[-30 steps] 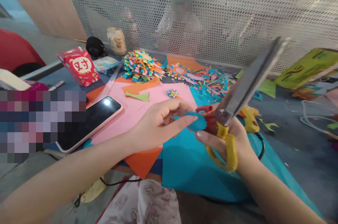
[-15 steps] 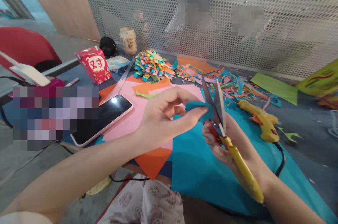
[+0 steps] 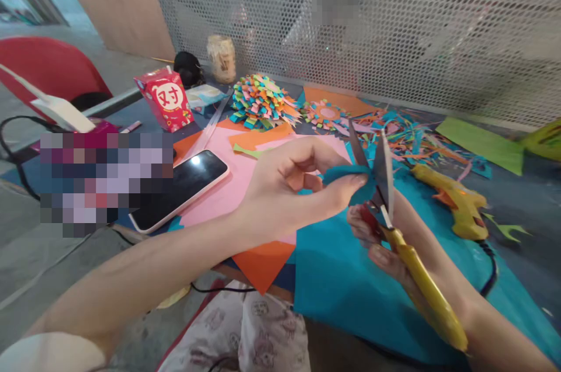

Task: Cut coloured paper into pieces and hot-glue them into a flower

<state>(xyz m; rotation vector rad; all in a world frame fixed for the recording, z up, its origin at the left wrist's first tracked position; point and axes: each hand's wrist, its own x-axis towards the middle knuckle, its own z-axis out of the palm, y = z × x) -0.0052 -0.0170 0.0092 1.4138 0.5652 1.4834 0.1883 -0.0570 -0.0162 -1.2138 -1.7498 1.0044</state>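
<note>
Between the thumb and fingers of my left hand point(image 3: 302, 185) is pinched a small piece of blue paper point(image 3: 344, 172), its edge curved. My right hand point(image 3: 381, 249) grips a pair of scissors point(image 3: 432, 296) with yellow and red handles. The scissor blades are parted and point up and away, with the blue piece at their opening. Below both hands lies a large blue paper sheet point(image 3: 350, 290). Pink paper point(image 3: 210, 197) and orange paper point(image 3: 265, 264) lie under my left wrist.
A yellow glue gun point(image 3: 456, 200) lies to the right, its cord trailing forward. Behind are paper scraps point(image 3: 407, 129), a multicoloured fringed paper ball point(image 3: 263, 100) and a flat paper flower point(image 3: 325, 113). Leftward are a phone point(image 3: 184, 188) and a red packet point(image 3: 169, 100). A perforated metal panel point(image 3: 263, 10) stands behind.
The view has turned slightly left, so everything sits further right in the picture. My hands keep their hold on the blue paper and the scissors, whose blades stay parted.
</note>
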